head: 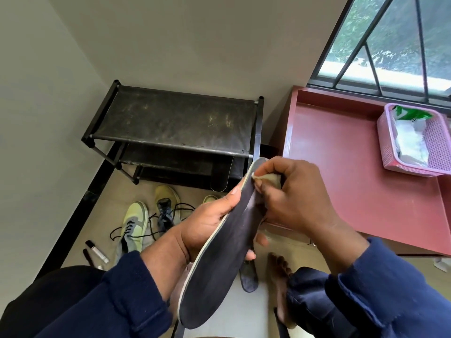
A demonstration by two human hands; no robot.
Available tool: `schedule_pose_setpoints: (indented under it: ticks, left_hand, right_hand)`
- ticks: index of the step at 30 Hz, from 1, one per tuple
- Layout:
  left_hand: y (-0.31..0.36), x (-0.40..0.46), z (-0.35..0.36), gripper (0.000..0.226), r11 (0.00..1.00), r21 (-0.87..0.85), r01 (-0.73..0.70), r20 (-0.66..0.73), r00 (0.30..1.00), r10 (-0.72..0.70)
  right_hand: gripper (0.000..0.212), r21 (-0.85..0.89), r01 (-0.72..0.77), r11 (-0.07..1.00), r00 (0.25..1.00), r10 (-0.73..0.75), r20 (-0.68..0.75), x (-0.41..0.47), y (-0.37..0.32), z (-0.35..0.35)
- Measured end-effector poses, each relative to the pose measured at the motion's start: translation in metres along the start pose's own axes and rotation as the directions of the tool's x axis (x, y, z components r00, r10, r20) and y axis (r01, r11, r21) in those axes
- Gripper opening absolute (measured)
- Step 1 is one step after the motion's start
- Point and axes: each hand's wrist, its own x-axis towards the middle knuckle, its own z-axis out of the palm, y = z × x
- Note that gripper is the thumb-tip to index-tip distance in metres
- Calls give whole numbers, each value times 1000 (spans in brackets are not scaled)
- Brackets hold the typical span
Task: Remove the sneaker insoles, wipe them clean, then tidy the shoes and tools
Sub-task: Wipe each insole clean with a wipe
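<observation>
Dark insole (219,252) grasped by left grip (207,223); right grip (292,198) pinches cream cloth (268,178) against its toe end.

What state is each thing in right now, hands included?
Left hand: holds the insole.
Right hand: pinches the cloth.
Insole: out, held up.
Cloth: pressed on insole.
Sneakers: on floor, unlaced.
Shoe rack: top shelf bare.
Pink basket: holds packets.
</observation>
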Motion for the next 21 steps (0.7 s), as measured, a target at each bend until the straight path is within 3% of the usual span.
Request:
schedule_pose_setpoints:
  ticks: [4,11,14,17,21]
  left_hand:
    - [5,2,-5,63,989,-142,-33,-44,999,27]
    - [5,3,-5,62,992,-114,-61,-19,998,59]
    - [4,4,-4,62,987,-138,-77,-86,994,66]
    - [4,2,-5,62,982,-175,-75,-68,996,64]
    - [9,0,-6,63,990,-124,-59,-24,998,57]
  right_hand:
    - [18,-61,108,992,985,-99,138,-17,-13,19]
    - [25,-50,-15,999,1000,14,-8,4,-1,7]
    - [18,-78,57,995,997,-53,56,-8,-8,13]
    - [18,-101,120,988,987,-108,117,-14,-13,18]
    - [22,-43,-23,999,1000,22,-13,4,-2,5]
